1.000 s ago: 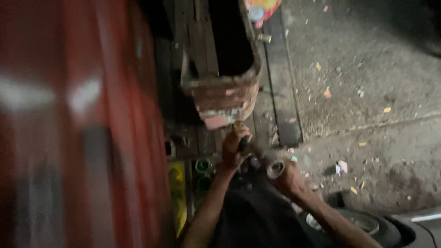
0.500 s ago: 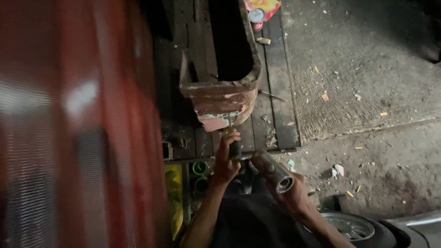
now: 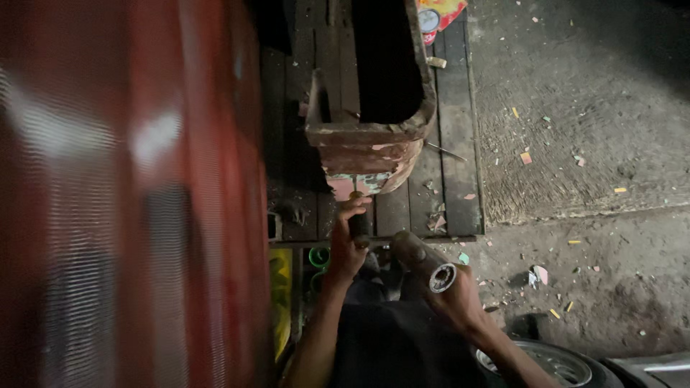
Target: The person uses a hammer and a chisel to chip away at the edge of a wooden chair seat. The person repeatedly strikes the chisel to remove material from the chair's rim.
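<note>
My left hand (image 3: 348, 241) is closed around the dark handle of a scraping tool (image 3: 358, 219). Its tip rests against the peeling painted end of a rusty red metal channel piece (image 3: 370, 147). That piece lies on a dark wooden pallet (image 3: 453, 172), open side up. My right hand (image 3: 454, 296) grips a thick dark cylindrical tool (image 3: 425, 262) with a round metal end facing the camera, held low to the right of the left hand.
A large blurred red metal surface (image 3: 129, 201) fills the left half. A yellow container (image 3: 280, 294) and green caps (image 3: 318, 256) sit below the pallet. Paint flakes litter the concrete floor (image 3: 575, 144). A wheel rim (image 3: 553, 363) shows at bottom right.
The view has shifted so the channel piece sits lower. My left hand moved up to the channel's end. My right hand dropped lower right with the cylinder.
</note>
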